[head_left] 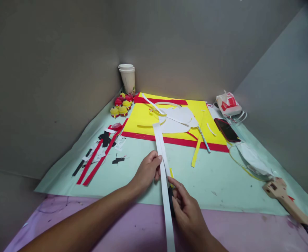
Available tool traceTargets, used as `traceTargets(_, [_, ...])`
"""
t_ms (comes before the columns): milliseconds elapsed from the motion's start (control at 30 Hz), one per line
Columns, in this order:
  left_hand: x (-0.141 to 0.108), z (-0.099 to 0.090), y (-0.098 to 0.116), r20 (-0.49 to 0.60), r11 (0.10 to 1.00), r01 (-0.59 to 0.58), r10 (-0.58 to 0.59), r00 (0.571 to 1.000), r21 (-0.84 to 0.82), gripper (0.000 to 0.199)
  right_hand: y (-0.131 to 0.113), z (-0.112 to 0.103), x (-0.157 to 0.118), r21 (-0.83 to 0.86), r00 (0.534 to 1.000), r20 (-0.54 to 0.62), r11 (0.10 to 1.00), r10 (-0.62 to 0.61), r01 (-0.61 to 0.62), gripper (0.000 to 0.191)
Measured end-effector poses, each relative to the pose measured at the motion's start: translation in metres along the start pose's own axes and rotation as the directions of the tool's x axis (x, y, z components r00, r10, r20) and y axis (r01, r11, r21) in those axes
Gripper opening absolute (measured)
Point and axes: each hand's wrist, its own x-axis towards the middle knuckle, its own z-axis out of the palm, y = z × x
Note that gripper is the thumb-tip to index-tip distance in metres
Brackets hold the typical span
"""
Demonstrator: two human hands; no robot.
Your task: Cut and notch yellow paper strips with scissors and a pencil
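Observation:
A long white paper strip (164,185) runs from the yellow sheet down past the lower edge of the view. My left hand (150,168) pinches it near the middle between thumb and fingers. Just to the right, my right hand (186,203) is closed around black-handled scissors (171,204), whose blades are mostly hidden at the strip's right edge. Above my hands the strip shows a lengthwise split. Beyond it lies a yellow sheet (140,120) with red edge bands, bearing a white paper piece (176,120) and loose strips. A small yellow ridged piece (171,173) shows beside my right fingertips.
Red strips (98,168) and black scraps (106,139) lie left, below red-and-yellow round pieces (122,110) and a lidded paper cup (128,79). To the right are a phone (227,130), a tissue pack (227,104), a face mask (253,161) and a beige glue gun (287,201).

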Motion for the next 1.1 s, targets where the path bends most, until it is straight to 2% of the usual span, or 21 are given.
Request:
traceTargets(367, [-0.0055, 0.0048, 0.0019, 0.03, 1.0, -0.002, 0.002, 1.0, -0.004, 0.027, 0.0005, 0.0015, -0.0007, -0.01, 0.998, -0.045, 0.999, -0.037, 0.036, 0.047])
traceTargets(500, [-0.0047, 0.0046, 0.0007, 0.028, 1.0, -0.004, 0.004, 1.0, -0.01, 0.027, 0.0021, -0.0006, 0.0001, -0.048, 0.999, -0.003, 0.998, -0.045, 0.044, 0.047])
traceTargets(667, [-0.005, 0.0048, 0.0002, 0.027, 1.0, 0.003, -0.002, 1.0, -0.011, 0.027, 0.0002, -0.0004, -0.0006, -0.044, 1.0, -0.02, 0.999, -0.022, 0.021, 0.046])
traceTargets(933, [0.0024, -0.0009, -0.0012, -0.021, 1.0, -0.016, 0.015, 1.0, -0.018, 0.027, 0.0044, -0.0047, 0.0008, -0.024, 0.998, 0.068, 1.0, -0.007, 0.009, 0.046])
traceTargets(1100, [-0.0013, 0.0016, 0.0026, -0.018, 1.0, -0.022, 0.022, 1.0, -0.006, 0.027, 0.0063, -0.0039, 0.0017, -0.003, 0.998, 0.054, 1.0, -0.012, 0.012, 0.045])
